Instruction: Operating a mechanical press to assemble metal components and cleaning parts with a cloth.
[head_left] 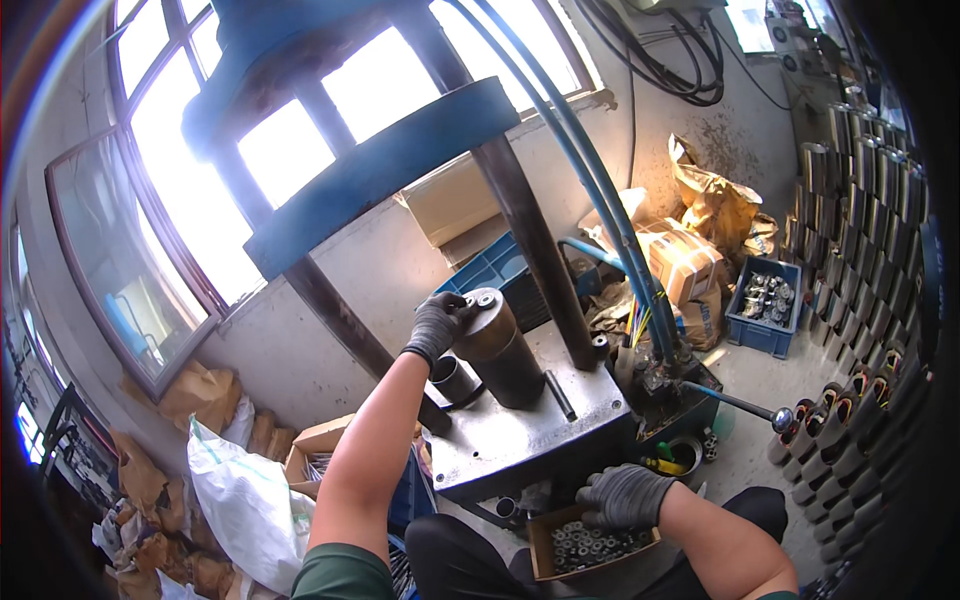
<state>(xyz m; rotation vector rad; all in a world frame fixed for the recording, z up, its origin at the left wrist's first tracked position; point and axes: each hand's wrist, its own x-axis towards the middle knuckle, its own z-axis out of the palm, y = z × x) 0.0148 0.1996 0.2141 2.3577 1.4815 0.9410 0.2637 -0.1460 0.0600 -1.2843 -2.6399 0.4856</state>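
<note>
Past right forearm [725,540], hangs right hand [628,497] over washers [592,549]; rests left hand [436,326] at rings [487,299] atop cylinder [503,365]. Cannot tell either hand's finger grip; could spill rings by brushing them.

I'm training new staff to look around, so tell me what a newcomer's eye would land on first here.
Likely the blue press, looming across the upper middle before bright windows. Next, perhaps, the dark cylinder upright on the metal bed, with the gloved left grip at its top. Then the tall stack of metal tubes along the right side.
</note>
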